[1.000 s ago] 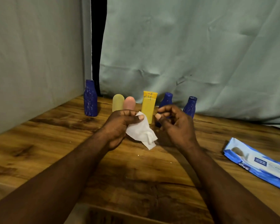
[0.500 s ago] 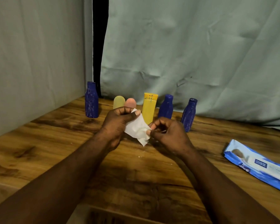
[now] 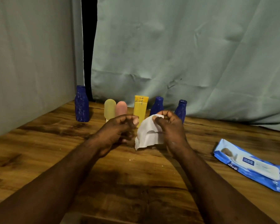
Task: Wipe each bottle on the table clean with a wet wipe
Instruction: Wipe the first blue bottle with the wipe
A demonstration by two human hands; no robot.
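My right hand [image 3: 172,126] pinches the top corner of a white wet wipe [image 3: 149,135], which hangs unfolded above the wooden table [image 3: 39,143]. My left hand [image 3: 116,131] is just left of the wipe, fingers curled with the thumb against them, and holds nothing I can see. Behind the hands stands a row of bottles: a tall blue bottle [image 3: 81,105] at the left, a pale yellow one [image 3: 110,109], a pink one [image 3: 121,108], a yellow tube [image 3: 141,107] and two small blue bottles [image 3: 157,105] [image 3: 181,109], their lower parts hidden by my hands.
A blue pack of wet wipes [image 3: 252,165] lies flat on the table at the right. Grey-green curtains [image 3: 184,62] hang close behind the bottles and along the left side.
The wipe has passed from my left hand to my right, which now holds it up by its top corner. My left hand has let go and drawn slightly left.
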